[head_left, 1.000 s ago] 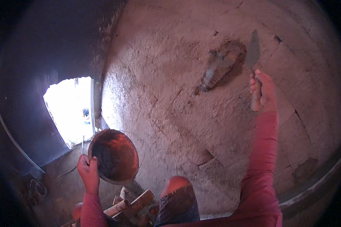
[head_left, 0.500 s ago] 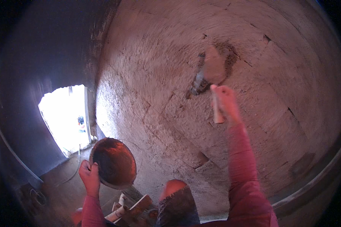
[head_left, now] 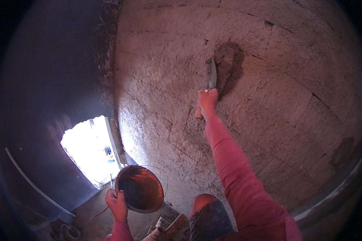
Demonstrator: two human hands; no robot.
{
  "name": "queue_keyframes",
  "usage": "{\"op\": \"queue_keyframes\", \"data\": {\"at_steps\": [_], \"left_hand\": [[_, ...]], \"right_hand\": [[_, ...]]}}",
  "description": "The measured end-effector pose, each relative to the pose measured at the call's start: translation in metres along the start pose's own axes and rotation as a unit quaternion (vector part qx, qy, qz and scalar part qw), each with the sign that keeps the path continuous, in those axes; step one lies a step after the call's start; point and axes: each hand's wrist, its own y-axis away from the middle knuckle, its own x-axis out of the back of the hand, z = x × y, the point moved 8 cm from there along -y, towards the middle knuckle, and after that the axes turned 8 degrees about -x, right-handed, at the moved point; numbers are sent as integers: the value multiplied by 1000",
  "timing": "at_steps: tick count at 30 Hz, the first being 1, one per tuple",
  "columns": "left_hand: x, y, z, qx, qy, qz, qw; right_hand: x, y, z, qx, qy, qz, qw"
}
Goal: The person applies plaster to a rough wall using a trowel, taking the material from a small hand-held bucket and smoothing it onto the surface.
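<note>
My right hand [head_left: 208, 101] is closed round the wooden handle of a trowel [head_left: 212, 74], arm stretched up toward the wall. The trowel's grey blade is seen nearly edge-on, beside a dark patch of wet mortar [head_left: 234, 60] on the rough brown wall [head_left: 169, 88]. Low on the left, my left hand [head_left: 117, 203] grips the rim of a round bucket [head_left: 140, 188]. Its mouth is tipped toward me, with dark residue and a reddish glow inside; a thin wire handle arcs off its right side.
A bright ragged opening [head_left: 90, 148] breaks the dark wall [head_left: 52, 80] on the left. Below the bucket lie wooden pieces [head_left: 171, 229], beside my knee [head_left: 203, 203]. A pale pipe [head_left: 38, 182] runs along the lower left, near a coiled hose [head_left: 70, 231].
My right hand has swung left across the wall, and the trowel blade has turned from flat on the mortar to edge-on. The view has shifted; the bucket stays in my left hand.
</note>
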Motion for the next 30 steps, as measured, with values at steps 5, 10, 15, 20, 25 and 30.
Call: {"op": "queue_keyframes", "data": {"at_steps": [5,10,15,20,25,30], "left_hand": [[28,-7,-1,-39,-37,11,998],[20,-2,-15,-17,10,17,1000],[25,-3,-6,-27,-29,19,999],[29,-8,-7,-42,-60,25,997],[25,-7,-7,-26,-43,19,999],[44,-7,-9,-16,-16,26,999]], "right_hand": [[-15,24,-26,-204,-210,-75,953],[-7,-3,-42,-180,-225,-88,954],[-4,14,-36,-240,-303,-78,919],[-10,17,-22,-261,-349,-84,896],[-20,23,-9,-248,-395,-164,869],[-26,62,-6,-299,-401,-104,860]]}}
